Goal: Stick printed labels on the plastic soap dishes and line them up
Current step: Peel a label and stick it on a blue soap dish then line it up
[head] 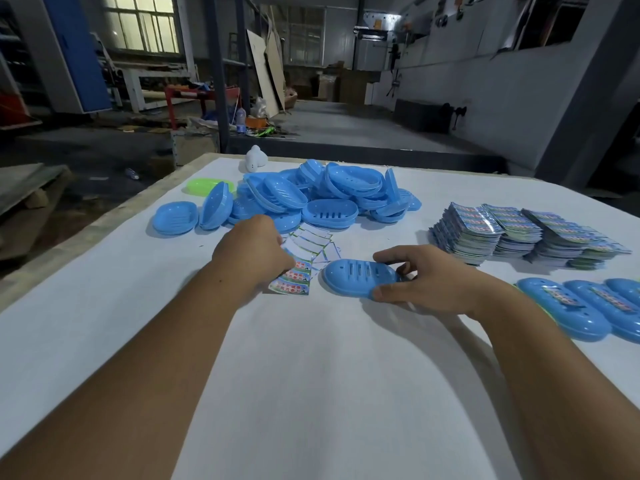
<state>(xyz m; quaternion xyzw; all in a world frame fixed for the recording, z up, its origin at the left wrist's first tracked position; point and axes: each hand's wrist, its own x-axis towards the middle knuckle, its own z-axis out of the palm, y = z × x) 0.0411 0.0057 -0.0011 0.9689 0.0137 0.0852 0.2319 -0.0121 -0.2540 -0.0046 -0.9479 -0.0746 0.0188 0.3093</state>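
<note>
Fingers of the right hand curled round one end of a blue soap dish, thumb on its near rim; the dish lies upside down on the desk, slots up, no label on it. Left hand rests on a fanned strip of printed labels just left of that dish; its fingers are hidden behind the knuckles, so whether they pinch a label I cannot tell.

Label print: red, green and blue blocks with characters, too small and blurred to read. Some labels in the fan show only white backs.

Behind the hands, a loose heap of blue dishes, several tipped on edge, touching the far end of the fan. One green dish at the heap's left; a small white object near the desk's far edge.

Right: stacked label sheets in several piles. Nearer, at the right edge, a row of labelled dishes side by side, touching, each with a strip across its back.

Past the desk: dim workshop floor, boards leaning, lit window.
</note>
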